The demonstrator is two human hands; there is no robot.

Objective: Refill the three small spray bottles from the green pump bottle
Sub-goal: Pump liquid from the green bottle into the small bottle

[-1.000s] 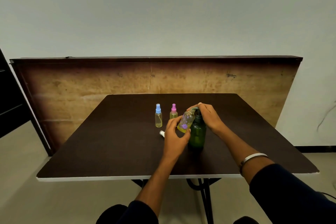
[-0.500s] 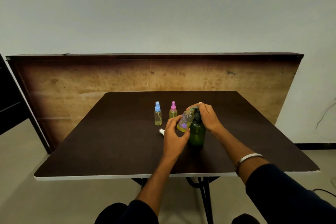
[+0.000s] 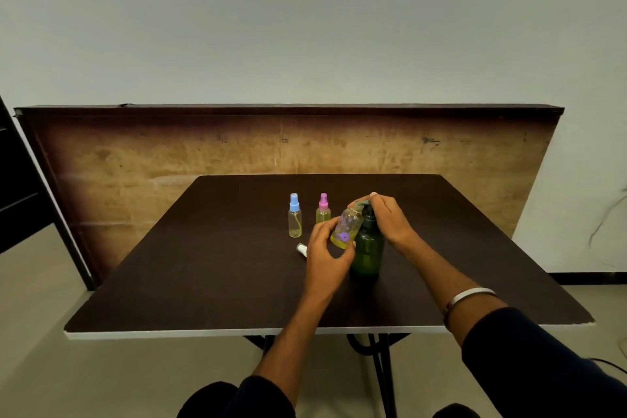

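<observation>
The green pump bottle (image 3: 367,253) stands upright near the middle of the dark table (image 3: 203,265). My right hand (image 3: 390,219) lies over its pump head, fingers curled round the top. My left hand (image 3: 327,256) holds an uncapped small clear bottle (image 3: 346,228) with purple marks and yellowish liquid, tilted with its mouth under the pump spout. Its white spray cap (image 3: 301,249) lies on the table just left of my left hand. A blue-capped spray bottle (image 3: 295,220) and a pink-capped one (image 3: 323,209) stand upright behind.
A wooden board (image 3: 169,159) stands on edge behind the table against a pale wall. The table's white front edge (image 3: 169,334) is close to me, with metal legs below. A dark doorway or panel is at the far left.
Both hands and the bottles keep their places; only the camera view shifts slightly upward.
</observation>
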